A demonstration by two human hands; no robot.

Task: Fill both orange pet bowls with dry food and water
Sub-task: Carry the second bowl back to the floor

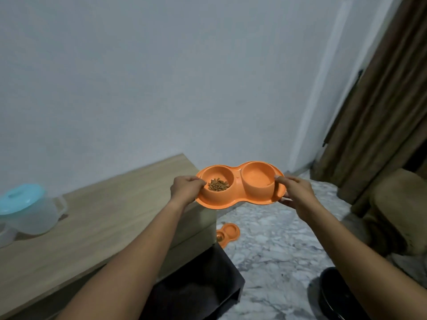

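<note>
A person holds an orange double bowl [240,184] in the air with both hands, out past the far right corner of a wooden table [92,227] and above a marble floor [277,239]. The left hand [187,189] is clamped on the bowl's left end, thumb over the rim and fingers underneath. The right hand [297,195] grips the right end the same way, thumb on top of the rim beside the right cup, fingers curled below the tray edge. The two hands are well apart, one at each end.

The left cup holds a small heap of brown kibble [218,184]. The right cup looks pale orange inside; whether it holds water cannot be told. The bowl sits roughly level, tipped slightly toward the camera.

Lower down, on the floor just right of the table's edge, lies a second orange bowl [227,234], partly hidden by the table; a little brown shows in its near cup.

On the table's left side stands a clear jug [30,213] with a light blue lid [20,198]. Below the table's near right corner is a black box [196,285]. At the right hang brown curtains [381,100], with a tan cushioned seat [397,209] near them. A dark round object [335,294] sits on the floor at the lower right, partly covered by the right forearm.
</note>
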